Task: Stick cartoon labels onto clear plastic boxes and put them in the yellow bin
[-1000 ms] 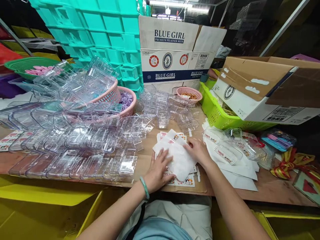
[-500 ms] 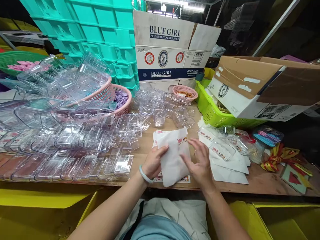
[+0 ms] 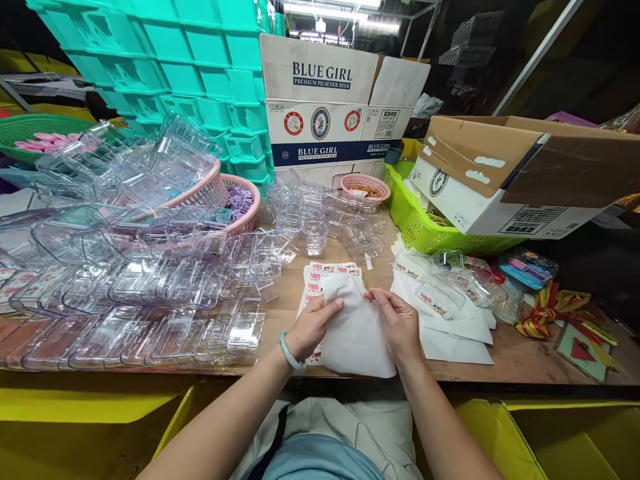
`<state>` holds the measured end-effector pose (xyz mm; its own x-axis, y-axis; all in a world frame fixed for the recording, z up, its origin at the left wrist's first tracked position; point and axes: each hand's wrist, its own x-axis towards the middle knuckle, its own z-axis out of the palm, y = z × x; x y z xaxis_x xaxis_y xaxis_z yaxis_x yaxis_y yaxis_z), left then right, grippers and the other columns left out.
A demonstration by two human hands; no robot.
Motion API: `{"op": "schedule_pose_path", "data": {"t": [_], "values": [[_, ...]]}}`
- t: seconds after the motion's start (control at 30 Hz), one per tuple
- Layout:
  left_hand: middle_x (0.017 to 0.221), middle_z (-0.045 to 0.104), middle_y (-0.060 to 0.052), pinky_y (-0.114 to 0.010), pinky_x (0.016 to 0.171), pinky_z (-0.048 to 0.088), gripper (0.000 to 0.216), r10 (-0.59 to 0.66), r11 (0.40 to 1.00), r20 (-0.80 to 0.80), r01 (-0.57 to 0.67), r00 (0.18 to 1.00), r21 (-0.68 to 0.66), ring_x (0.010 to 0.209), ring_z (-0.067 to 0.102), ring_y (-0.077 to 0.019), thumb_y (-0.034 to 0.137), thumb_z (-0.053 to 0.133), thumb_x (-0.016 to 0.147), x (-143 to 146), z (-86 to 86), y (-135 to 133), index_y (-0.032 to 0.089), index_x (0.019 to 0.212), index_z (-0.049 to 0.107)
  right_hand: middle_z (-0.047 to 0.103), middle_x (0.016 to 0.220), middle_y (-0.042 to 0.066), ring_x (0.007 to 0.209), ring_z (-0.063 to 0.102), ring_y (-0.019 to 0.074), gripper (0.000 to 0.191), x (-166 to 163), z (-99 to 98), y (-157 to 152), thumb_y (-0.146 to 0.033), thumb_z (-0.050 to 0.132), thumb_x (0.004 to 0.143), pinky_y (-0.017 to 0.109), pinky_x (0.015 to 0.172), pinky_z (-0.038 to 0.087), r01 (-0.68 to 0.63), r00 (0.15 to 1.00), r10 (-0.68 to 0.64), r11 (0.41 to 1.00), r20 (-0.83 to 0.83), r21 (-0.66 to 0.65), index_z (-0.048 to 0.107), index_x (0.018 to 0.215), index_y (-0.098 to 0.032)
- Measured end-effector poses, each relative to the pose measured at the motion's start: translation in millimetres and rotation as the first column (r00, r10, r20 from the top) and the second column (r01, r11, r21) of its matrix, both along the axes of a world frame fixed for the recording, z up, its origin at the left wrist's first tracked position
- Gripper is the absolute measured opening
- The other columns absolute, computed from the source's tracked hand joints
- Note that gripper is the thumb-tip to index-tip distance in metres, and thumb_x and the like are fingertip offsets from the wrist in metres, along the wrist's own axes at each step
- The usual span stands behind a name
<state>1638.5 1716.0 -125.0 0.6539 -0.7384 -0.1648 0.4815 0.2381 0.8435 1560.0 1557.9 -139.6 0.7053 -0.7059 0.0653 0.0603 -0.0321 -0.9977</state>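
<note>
My left hand (image 3: 313, 327) grips a white sheet of sticker backing paper (image 3: 355, 343) by its left edge, thumb on top. At the sheet's upper right edge, my right hand (image 3: 401, 325) is closed in a pinch on a small red-printed sticker (image 3: 369, 296), mostly hidden by the fingertips. Under the held paper lie printed sticker sheets (image 3: 314, 288) with rows of pink and red designs. Just right of my right hand, clear plastic lids with stickers (image 3: 435, 301) rest on white paper sheets (image 3: 450, 343).
Rows of clear plastic boxes (image 3: 165, 280) cover the left side. Behind them stand pink baskets (image 3: 250, 217) and stacked teal crates (image 3: 200, 43). At the back are a beer carton (image 3: 345, 93), a green basket (image 3: 425, 233) and an open cardboard box (image 3: 480, 200). Ribbon (image 3: 550, 313) lies at right.
My right hand has gone from spread fingers to a pinch at the paper's upper edge. The held paper has shifted and turned, uncovering more of the sticker sheets beneath.
</note>
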Motion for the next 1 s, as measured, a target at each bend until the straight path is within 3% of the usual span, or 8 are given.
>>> {"op": "schedule_pose_path", "data": {"t": [0.1,0.2,0.27,0.53,0.73,0.83,0.9,1.0], "values": [[0.087,0.072,-0.007,-0.03,0.074,0.046,0.036,-0.009,1.0,-0.028,0.008,1.0,-0.021,0.075,0.063,-0.0188,0.04,0.071,0.075,2.5,-0.6,-1.0,0.016,0.101,0.072,0.072,0.099,0.006,0.096,0.065,0.0229,0.03,-1.0,3.3,-3.3,-0.044,0.067,0.078,0.042,0.092,0.049,-0.054,0.999,0.053,0.992,-0.006,-0.111,0.072,0.097,-0.022],[0.097,0.072,-0.009,-0.033,0.083,0.046,0.035,-0.048,0.995,-0.019,0.047,0.999,-0.087,0.085,0.064,-0.0217,0.038,0.069,0.076,4.7,0.8,-1.2,0.016,0.104,0.071,0.069,0.108,0.006,0.103,0.062,0.0234,0.036,-1.3,4.0,2.4,-0.037,0.075,0.071,0.042,0.098,0.045,-0.172,0.984,0.173,0.899,-0.033,-0.402,0.071,0.105,-0.025],[0.1,0.071,-0.009,-0.033,0.087,0.045,0.033,-0.049,0.994,0.022,0.051,0.999,-0.1,0.09,0.064,-0.0221,0.038,0.068,0.078,5.7,1.4,-0.8,0.016,0.102,0.072,0.069,0.105,0.006,0.101,0.062,0.0231,0.031,-0.8,1.9,7.5,-0.034,0.075,0.072,0.042,0.097,0.046,-0.117,0.99,0.14,0.872,0.013,-0.475,0.072,0.102,-0.026],[0.093,0.073,-0.009,-0.032,0.077,0.048,0.04,-0.059,0.998,0.025,0.059,0.998,0.009,0.081,0.065,-0.0216,0.041,0.071,0.074,4.5,-0.9,-0.1,0.016,0.104,0.071,0.073,0.1,0.006,0.094,0.067,0.0228,0.023,4.1,-6.1,8.3,-0.039,0.067,0.079,0.04,0.089,0.052,-0.116,0.993,0.116,0.993,0.008,-0.029,0.074,0.094,-0.023],[0.11,0.068,-0.014,-0.045,0.094,0.045,0.055,0.13,0.969,0.072,-0.142,0.989,0.203,0.109,0.059,-0.0325,0.042,0.068,0.073,17.8,-9.6,4.2,0.014,0.119,0.06,0.074,0.09,0.006,0.086,0.069,0.021,0.026,12.4,4.2,-29.1,-0.042,0.067,0.078,0.04,0.084,0.055,0.365,0.864,-0.4,0.916,0.305,0.166,0.072,0.087,-0.018],[0.143,0.044,-0.011,-0.042,0.114,0.022,0.068,0.412,0.81,0.477,-0.551,0.777,0.199,0.139,0.027,-0.0285,0.037,0.067,0.076,7.7,-4.6,7.7,0.02,0.136,0.043,0.071,0.106,0.007,0.099,0.067,0.0239,0.027,4.2,11.5,-30.4,-0.037,0.059,0.086,0.045,0.093,0.051,0.502,0.83,-0.428,0.853,0.359,-0.145,0.07,0.104,-0.02],[0.153,0.03,-0.008,-0.037,0.118,0.012,0.064,0.471,0.751,0.617,-0.654,0.63,0.095,0.144,0.016,-0.0251,0.036,0.067,0.078,-7.7,2.1,5.6,0.023,0.136,0.043,0.069,0.114,0.006,0.109,0.063,0.0256,0.026,-2.6,12.5,-18.6,-0.03,0.056,0.088,0.049,0.101,0.044,0.441,0.894,-0.311,0.741,0.323,-0.506,0.068,0.111,-0.024],[0.141,0.047,-0.01,-0.038,0.113,0.025,0.038,0.317,0.933,0.357,-0.356,0.879,0.047,0.135,0.036,-0.0274,0.04,0.063,0.082,-25.7,10.6,-5.6,0.02,0.114,0.063,0.068,0.116,0.003,0.118,0.058,0.0265,0.03,-6.9,8.4,8.3,-0.02,0.057,0.086,0.053,0.109,0.034,0.12,0.991,-0.004,0.467,0.134,-0.876,0.066,0.113,-0.03]]}}
